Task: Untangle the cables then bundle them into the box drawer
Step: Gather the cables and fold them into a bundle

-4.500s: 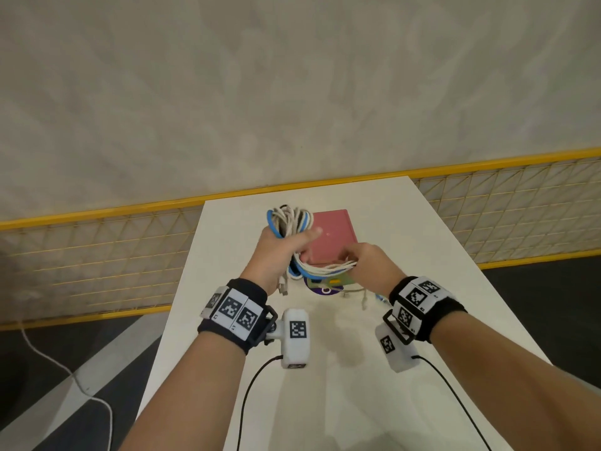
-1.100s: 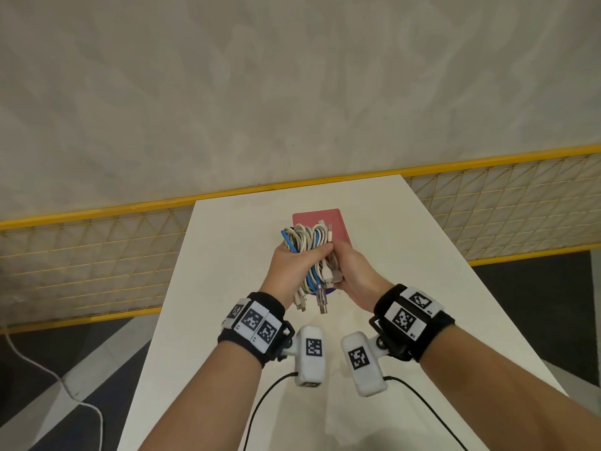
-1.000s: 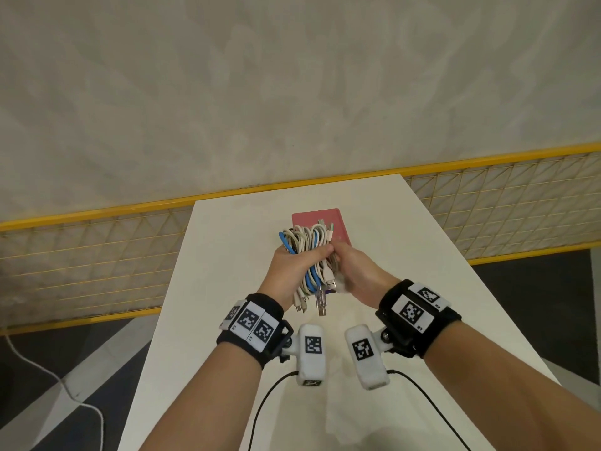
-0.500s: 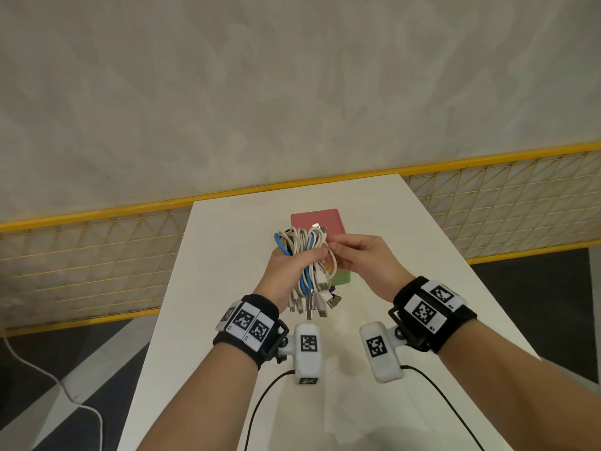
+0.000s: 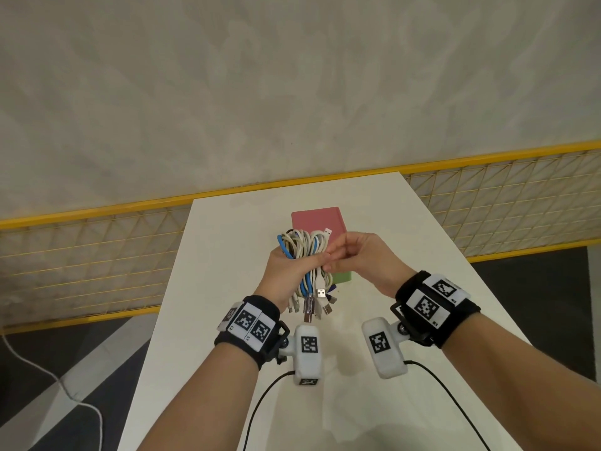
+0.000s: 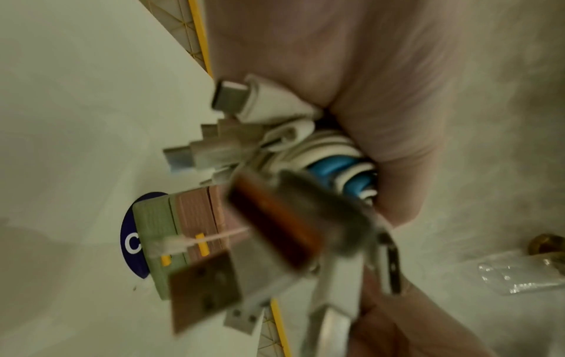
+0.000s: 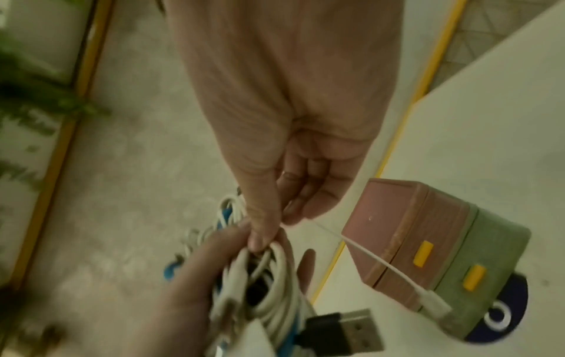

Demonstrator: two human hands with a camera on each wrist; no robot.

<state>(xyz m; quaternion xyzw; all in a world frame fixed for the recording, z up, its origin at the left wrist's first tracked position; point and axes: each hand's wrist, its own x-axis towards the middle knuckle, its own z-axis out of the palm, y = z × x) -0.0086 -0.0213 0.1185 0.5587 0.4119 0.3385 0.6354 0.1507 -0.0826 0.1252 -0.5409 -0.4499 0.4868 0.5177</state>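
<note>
- Since half a second ago, the right hand [image 5: 361, 255] has stayed at the coil's top, its thin white strand [image 7: 385, 263] now drawn out sideways; the left hand [image 5: 286, 275] has kept its hold.
- Nearest the wearer, USB plugs [image 5: 313, 304] dangle below the left fist, above the white surface [image 5: 227, 288].
- The left grip is clenched round the cable bundle [image 5: 304, 255] of white and blue leads, held in the air just in front of the box.
- The right grip pinches the loose strand between thumb and fingertips [image 7: 266, 232]; its small connector [image 7: 434, 302] hangs free.
- Judgement: this end wants wrapping round the coil's waist under light tension, the fist tight so the loops do not spring.
- Beyond, the pink-and-green box drawer [image 5: 320, 229] stands on the surface over a blue sticker [image 7: 501, 321], its yellow-handled drawers apparently shut.
</note>
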